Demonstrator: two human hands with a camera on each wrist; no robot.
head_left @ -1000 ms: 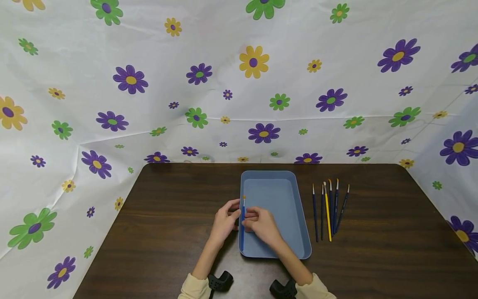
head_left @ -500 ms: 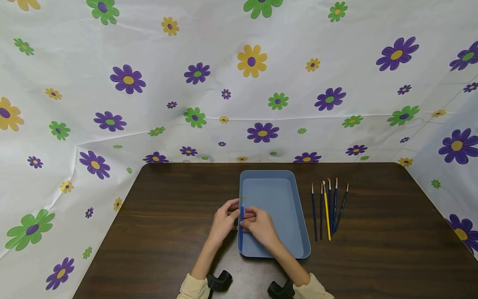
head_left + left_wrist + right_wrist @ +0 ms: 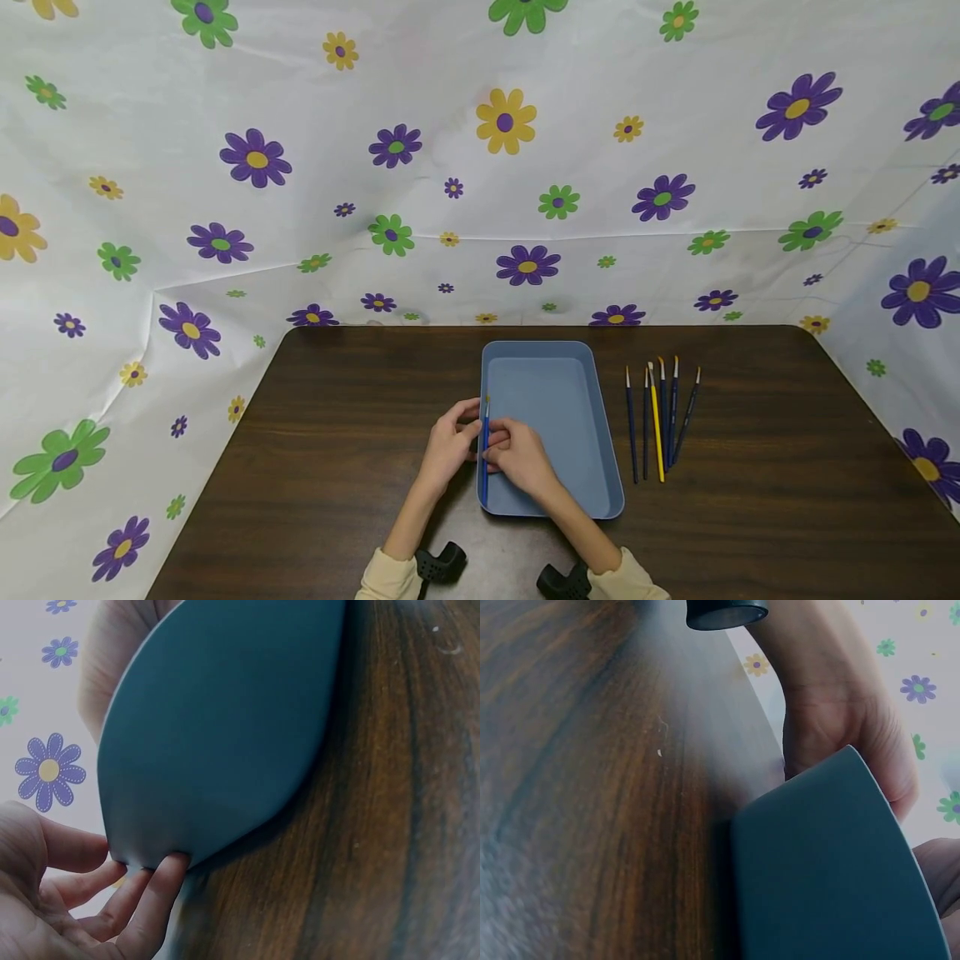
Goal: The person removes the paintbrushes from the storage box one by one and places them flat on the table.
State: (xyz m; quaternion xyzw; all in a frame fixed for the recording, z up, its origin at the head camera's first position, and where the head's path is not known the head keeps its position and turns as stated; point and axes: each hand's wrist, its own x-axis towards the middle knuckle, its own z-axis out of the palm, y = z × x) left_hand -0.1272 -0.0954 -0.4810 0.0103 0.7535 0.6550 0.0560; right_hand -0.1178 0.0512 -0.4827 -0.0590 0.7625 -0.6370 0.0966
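A blue-grey tray (image 3: pixel 555 425) lies on the dark wooden table, with a blue paintbrush (image 3: pixel 486 450) upright along its left inner wall, bristles pointing to the far end. My left hand (image 3: pixel 448 450) holds the tray's left rim; in the left wrist view its thumb is at the rim and its fingers (image 3: pixel 161 892) bend against the outer wall. My right hand (image 3: pixel 521 457) reaches over the tray from the right, thumb and forefinger pinching the brush handle near its middle. The tray wall (image 3: pixel 832 862) fills much of the right wrist view and hides the right fingertips there.
To the right of the tray, several dark blue paintbrushes (image 3: pixel 631 429) and one yellow paintbrush (image 3: pixel 658 433) lie side by side, bristles away from me. A flower-printed white cloth (image 3: pixel 450 150) hangs behind the table. Black camera mounts (image 3: pixel 442 564) sit at both wrists.
The blue paintbrush has slid slightly toward me along the tray's left side, and the right fingers have shifted a little with it. The left hand stays at the rim.
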